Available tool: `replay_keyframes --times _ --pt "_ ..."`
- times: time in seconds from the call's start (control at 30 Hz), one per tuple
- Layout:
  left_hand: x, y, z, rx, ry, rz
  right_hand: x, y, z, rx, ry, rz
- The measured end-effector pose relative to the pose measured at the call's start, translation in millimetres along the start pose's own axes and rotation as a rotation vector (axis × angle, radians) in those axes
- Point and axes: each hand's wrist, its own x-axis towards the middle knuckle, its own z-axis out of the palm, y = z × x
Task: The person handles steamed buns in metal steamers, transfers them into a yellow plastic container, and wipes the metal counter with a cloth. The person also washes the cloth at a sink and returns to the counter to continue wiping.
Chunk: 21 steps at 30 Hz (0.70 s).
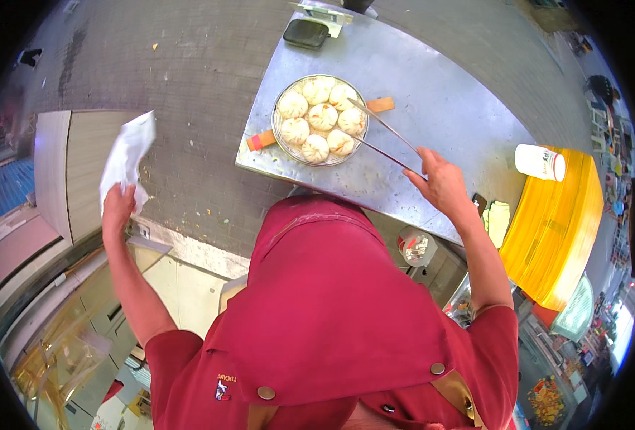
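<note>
My right hand (440,180) grips a pair of long metal tongs (390,156) above a metal table. The spread tips of the tongs reach over the right side of a round steamer tray (275,141), by the filled steamed buns (323,116). Several pleated buns sit on the mesh of the tray, which rests on a wooden strip (380,105) that sticks out on both sides. Far to the left, away from the table, my left hand (118,201) holds a thin white bag (132,140) that extends up from my fingers.
The metal table (430,86) carries a dark case (306,34) at its far end. To the right are a yellow box (559,226), a white paper cup (535,161), a dark phone (478,203) and a yellow-green cloth (496,223). A plastic tub (418,247) stands below the near edge.
</note>
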Motion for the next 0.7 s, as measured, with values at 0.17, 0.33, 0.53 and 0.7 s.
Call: replay_keyframes --times 0.17,0.33,0.53,0.7 --pt "-18 73 32 -0.534 0.334 -0.047 44 -16 -3 -0.171 -0.161 -0.034" --pt "-41 106 49 -0.935 0.442 -0.036 73 -21 3 -0.253 -0.243 -0.069" --pt "-66 113 59 -0.336 0.575 -0.136 83 -30 6 -0.292 -0.253 -0.131" --pt "-73 122 62 -1.013 0.471 -0.111 78 -44 7 -0.316 -0.290 -0.087"
